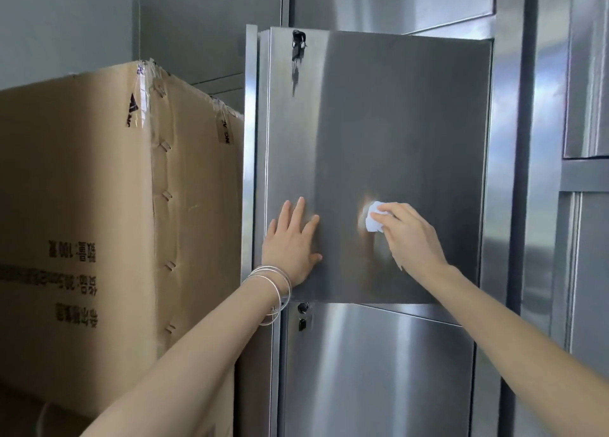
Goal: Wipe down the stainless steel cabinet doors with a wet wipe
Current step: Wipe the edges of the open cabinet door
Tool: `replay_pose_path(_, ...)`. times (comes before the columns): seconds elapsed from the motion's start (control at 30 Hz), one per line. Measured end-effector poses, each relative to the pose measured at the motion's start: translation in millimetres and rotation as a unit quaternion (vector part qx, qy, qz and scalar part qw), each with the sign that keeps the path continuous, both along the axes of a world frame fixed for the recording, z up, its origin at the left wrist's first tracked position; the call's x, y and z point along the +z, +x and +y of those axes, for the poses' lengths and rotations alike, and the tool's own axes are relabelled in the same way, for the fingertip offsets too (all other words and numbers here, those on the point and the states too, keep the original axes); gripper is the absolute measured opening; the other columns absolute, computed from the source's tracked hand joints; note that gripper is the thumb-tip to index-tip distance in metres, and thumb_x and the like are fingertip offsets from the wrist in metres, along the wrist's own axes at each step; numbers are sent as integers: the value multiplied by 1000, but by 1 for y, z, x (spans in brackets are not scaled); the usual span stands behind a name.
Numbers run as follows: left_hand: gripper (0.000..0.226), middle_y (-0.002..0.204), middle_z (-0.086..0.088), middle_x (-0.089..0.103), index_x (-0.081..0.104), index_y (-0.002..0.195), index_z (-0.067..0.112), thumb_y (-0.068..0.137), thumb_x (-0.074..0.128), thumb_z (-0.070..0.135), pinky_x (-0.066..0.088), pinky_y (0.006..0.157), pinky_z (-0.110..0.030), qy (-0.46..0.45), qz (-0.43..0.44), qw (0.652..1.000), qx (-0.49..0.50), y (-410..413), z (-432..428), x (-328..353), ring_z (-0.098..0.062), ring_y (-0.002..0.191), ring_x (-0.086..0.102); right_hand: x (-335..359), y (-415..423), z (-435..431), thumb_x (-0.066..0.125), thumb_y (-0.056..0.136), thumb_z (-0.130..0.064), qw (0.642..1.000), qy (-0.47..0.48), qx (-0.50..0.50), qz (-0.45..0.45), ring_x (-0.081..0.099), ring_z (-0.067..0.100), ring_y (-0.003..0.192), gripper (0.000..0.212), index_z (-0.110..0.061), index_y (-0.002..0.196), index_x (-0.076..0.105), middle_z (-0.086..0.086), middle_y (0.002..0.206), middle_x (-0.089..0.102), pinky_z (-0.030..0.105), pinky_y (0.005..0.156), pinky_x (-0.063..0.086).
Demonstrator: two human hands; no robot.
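A stainless steel cabinet door (395, 113) stands partly swung open in front of me, with a bunch of keys (298, 46) hanging from its lock at the top left. My left hand (291, 244) presses flat on the door's lower left, fingers straight and spread. My right hand (412, 235) pinches a crumpled white wet wipe (374, 219) and holds it against the door's lower middle. Silver bangles circle my left wrist.
A tall taped cardboard box (99, 206) stands close on the left, right beside the door's edge. Below is a shut steel door (379, 370) with its own lock (303, 308). More steel panels (586, 74) run to the right.
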State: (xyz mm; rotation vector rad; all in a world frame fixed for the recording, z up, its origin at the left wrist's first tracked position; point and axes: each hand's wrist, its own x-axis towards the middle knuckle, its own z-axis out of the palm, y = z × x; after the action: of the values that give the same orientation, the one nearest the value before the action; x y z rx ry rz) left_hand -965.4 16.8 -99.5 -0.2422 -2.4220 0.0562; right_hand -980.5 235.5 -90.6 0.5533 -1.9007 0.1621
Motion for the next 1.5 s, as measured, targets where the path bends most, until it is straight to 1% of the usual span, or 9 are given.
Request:
replay_pose_path(0.17, 72, 162, -7, -16, 9, 155, 28, 97, 46, 50, 16, 120, -43, 8, -47, 999, 11, -19, 2, -26, -30, 149, -9, -7, -22, 7, 30, 96, -33, 989, 14, -31, -141, 40, 15, 128, 45, -19, 134, 51, -2, 140, 46, 25, 99, 32)
replay_pose_path(0.3, 67, 162, -8, -16, 9, 154, 27, 100, 43, 46, 20, 118, -44, 31, -75, 997, 3, -38, 13, -45, -29, 149, -5, -19, -41, 9, 44, 96, -33, 983, -56, 3, -176, 52, 13, 106, 20, -31, 110, 58, -13, 125, 53, 23, 81, 34)
replay_pose_path(0.43, 63, 162, -6, -13, 9, 154, 28, 102, 39, 43, 29, 113, -40, 47, -84, 995, -8, -61, 22, -54, -25, 148, 3, -28, -55, 16, 46, 93, -40, 987, -39, -15, -154, 56, 9, 99, 14, -37, 102, 57, -21, 120, 53, 27, 81, 36)
replay_pose_path(0.67, 60, 163, -4, -5, 11, 154, 30, 102, 39, 39, 22, 116, -42, 26, -120, 992, -3, -95, 36, -63, -25, 148, 9, -36, -78, 28, 39, 98, -34, 971, -51, -17, -233, 38, 15, 131, 40, -20, 132, 52, -4, 141, 44, 24, 102, 29)
replay_pose_path(0.83, 63, 164, -1, -6, 2, 155, 29, 103, 34, 43, 13, 120, -44, 25, -157, 987, -5, -122, 41, -69, -24, 150, 1, -41, -88, 32, 63, 82, 9, 995, 21, -8, -99, 57, 30, 112, 31, -1, 111, 67, 13, 119, 62, 39, 87, 51)
replay_pose_path(0.97, 66, 163, 2, -7, 0, 155, 29, 101, 37, 41, 15, 120, -43, 39, -151, 987, -25, -134, 41, -80, -21, 150, 1, -48, -101, 37, 56, 89, 6, 995, -9, 19, -94, 52, 22, 117, 27, -3, 112, 66, 8, 122, 60, 15, 96, 33)
replay_pose_path(1.17, 54, 154, 2, 29, 30, 146, 20, 95, 46, 21, 34, 106, -35, 143, -118, 983, 13, -128, 4, -140, -21, 138, 30, -44, -100, 36, 72, 69, 14, 999, 50, 10, -6, 66, 34, 94, 28, 1, 94, 73, 15, 103, 69, 38, 81, 51)
replay_pose_path(1.27, 52, 147, -1, 35, 30, 145, 17, 97, 47, 30, 39, 103, -37, 162, -177, 969, 65, -128, -17, -176, -25, 132, 38, -43, -102, 36, 69, 74, 12, 999, 49, 15, -3, 65, 34, 93, 23, 2, 94, 73, 15, 103, 69, 35, 85, 46)
replay_pose_path(1.5, 47, 137, -9, 52, 41, 137, 13, 97, 52, 35, 44, 97, -39, 274, -195, 942, 13, -143, -13, -186, -31, 123, 51, -43, -100, 35, 61, 82, 11, 998, 43, 11, -35, 60, 36, 102, 21, 3, 99, 71, 18, 109, 67, 29, 92, 39)
